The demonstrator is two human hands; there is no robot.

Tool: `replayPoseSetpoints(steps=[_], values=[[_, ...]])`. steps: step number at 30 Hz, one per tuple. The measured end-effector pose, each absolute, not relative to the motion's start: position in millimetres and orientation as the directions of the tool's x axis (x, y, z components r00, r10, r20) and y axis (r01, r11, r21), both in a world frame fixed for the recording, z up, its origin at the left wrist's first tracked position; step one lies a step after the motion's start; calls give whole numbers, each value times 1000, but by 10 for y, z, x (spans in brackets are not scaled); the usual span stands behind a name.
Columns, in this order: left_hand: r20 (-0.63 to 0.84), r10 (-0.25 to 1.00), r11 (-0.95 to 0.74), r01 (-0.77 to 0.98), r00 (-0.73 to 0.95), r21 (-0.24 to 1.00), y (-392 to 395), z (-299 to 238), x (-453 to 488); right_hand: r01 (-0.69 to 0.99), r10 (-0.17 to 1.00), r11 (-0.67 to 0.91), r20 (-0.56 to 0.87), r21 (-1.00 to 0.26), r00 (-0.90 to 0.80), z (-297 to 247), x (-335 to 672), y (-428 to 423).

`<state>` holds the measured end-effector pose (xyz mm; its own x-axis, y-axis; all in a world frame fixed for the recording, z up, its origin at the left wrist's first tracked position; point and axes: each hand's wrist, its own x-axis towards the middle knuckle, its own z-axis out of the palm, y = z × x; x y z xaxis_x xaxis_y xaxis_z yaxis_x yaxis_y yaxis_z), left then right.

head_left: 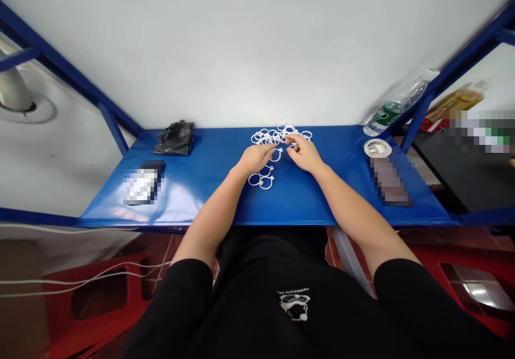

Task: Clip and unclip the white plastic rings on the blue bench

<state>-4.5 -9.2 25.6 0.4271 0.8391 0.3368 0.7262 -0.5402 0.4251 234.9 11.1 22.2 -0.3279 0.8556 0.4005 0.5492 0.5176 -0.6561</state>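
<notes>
White rings (265, 137) heaped at counter's (213, 155) far edge, some nearer. Left hand (256, 158) fingers extended by 1 loose ring (280, 154); right hand (304, 154) curled at heap. From here, can't tell if either pinches. Advise: tease 1 free at a time, lightly.

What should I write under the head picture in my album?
Left hand and right hand among white rings on a blue table.
</notes>
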Motion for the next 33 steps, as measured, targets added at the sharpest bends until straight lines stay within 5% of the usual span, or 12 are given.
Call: replayPoseSetpoints(steps=[16, 25, 33], values=[[292, 773, -625, 599, 563, 501, -122, 279, -8, 845, 955, 272, 237, -461, -178, 153, 2588, 321], [267, 831, -552, 669, 488, 498, -82, 231, -11, 871, 949, 314, 157, -378, -274, 189, 2446, 220], [293, 821, -567, 638, 491, 520, -105, 231, 5, 801, 920, 392, 215, -453, -329, 235, 2334, 97]])
